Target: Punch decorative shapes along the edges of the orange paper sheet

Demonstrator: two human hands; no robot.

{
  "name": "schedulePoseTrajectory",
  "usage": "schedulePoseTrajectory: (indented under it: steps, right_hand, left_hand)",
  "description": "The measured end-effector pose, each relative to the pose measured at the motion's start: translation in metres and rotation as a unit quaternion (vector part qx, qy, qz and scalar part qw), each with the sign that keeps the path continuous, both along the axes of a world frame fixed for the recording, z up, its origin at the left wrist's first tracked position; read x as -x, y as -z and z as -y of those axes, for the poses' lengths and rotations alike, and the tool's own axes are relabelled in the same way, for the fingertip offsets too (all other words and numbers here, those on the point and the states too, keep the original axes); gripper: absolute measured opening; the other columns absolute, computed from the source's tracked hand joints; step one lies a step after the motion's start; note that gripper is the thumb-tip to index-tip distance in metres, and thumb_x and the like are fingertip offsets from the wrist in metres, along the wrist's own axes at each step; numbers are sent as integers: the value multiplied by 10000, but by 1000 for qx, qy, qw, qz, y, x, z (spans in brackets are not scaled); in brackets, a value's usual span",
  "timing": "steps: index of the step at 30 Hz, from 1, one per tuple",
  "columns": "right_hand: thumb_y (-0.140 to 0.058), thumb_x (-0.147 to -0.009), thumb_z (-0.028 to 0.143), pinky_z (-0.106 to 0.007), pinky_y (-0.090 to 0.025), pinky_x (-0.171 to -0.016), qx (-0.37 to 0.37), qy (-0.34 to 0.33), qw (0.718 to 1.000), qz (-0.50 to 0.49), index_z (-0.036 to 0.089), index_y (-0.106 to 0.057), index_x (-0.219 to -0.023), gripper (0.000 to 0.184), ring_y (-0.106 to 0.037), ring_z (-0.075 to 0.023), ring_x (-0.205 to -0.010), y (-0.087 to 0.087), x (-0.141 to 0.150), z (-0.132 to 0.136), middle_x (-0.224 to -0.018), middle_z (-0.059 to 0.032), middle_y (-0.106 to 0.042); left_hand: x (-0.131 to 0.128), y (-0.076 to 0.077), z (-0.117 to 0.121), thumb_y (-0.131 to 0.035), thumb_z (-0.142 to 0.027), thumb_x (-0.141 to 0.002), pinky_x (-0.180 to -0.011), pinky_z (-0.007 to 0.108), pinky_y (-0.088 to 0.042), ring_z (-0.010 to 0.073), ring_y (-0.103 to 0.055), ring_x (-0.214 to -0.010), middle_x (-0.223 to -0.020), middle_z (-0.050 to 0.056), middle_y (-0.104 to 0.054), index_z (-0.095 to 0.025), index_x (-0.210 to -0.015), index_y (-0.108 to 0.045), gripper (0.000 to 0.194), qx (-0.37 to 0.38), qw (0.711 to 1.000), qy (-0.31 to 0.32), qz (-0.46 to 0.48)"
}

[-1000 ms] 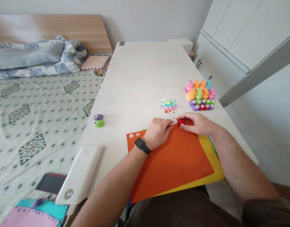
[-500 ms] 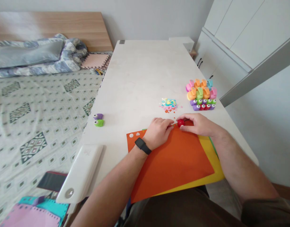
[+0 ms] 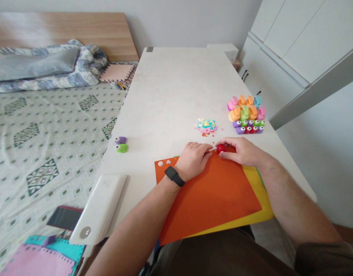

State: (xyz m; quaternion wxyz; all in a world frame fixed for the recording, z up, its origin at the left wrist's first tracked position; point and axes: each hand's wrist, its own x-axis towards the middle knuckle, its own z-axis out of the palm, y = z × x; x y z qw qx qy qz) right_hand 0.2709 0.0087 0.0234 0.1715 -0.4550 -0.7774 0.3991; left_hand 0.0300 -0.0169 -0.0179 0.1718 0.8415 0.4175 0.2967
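Observation:
My right hand (image 3: 240,151) grips a small red craft punch (image 3: 220,148) between thumb and fingers, at the far edge of an orange sheet (image 3: 210,195). Close beside it on the left, my left hand (image 3: 194,159) pinches the sheet's far edge; a black watch is on that wrist. A round hole and a heart-shaped hole show near the sheet's far left corner. Beneath the orange paper lies a yellow sheet (image 3: 259,191), with a bit of green showing. Just beyond my hands is a pile of small punched paper bits (image 3: 206,125) in blue, yellow, pink and orange.
Rows of colourful craft punches (image 3: 247,115) stand at the right of the white table (image 3: 176,88). A purple punch (image 3: 121,140) and a green punch (image 3: 122,148) sit near the left edge, above a long white device (image 3: 103,207). Left of the table is a bed (image 3: 64,111).
The view has shifted slightly. The pale strip seen between my left fingers and the red punch no longer shows; both hands keep nearly the same place.

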Motion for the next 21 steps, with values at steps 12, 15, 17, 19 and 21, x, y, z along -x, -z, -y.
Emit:
schedulePoseTrajectory:
  steps: [12,15,17,19,21]
  right_hand:
    - [-714,-863,312,-340,-513,-751,-24,12,999,33,218,-731,-1053,213,-671,-213,-799,-1,5,1,-931,-19,-768]
    - [-710,-859,294,-334,-499,-743,-27,10,999,33,213,-724,-1014,175,-653,-201,-776,-1,7,1,-912,-16,-759]
    - [-706,-860,283,-331,-497,-750,-31,8,999,33,213,-719,-998,155,-654,-199,-781,0,8,1,-909,-14,-757]
    - [-706,-861,277,-333,-499,-760,-38,5,999,37,216,-719,-1001,154,-661,-203,-795,0,8,1,-911,-14,-759]
    - [-711,-859,279,-339,-504,-766,-51,3,998,40,219,-723,-1009,162,-670,-211,-806,0,9,1,-916,-18,-764]
  left_hand:
    - [0,-3,1,-575,-237,-998,-908,390,-495,210,-701,-891,-935,54,-755,-195,-1145,-664,176,12,1000,0,-12]
    - [0,-3,0,-572,-236,-998,-909,392,-493,211,-700,-891,-940,55,-756,-196,-1148,-662,180,13,1000,-1,-14]
    - [0,-3,0,-568,-233,-999,-910,393,-491,210,-699,-890,-941,54,-756,-195,-1149,-661,181,12,1000,-1,-12]
    - [0,-3,1,-569,-243,-1001,-911,395,-492,211,-700,-892,-939,53,-758,-193,-1152,-659,183,13,1000,0,-9]
    - [0,-4,1,-580,-281,-1002,-926,403,-492,219,-704,-914,-953,59,-763,-192,-1169,-654,203,17,1000,1,-11]
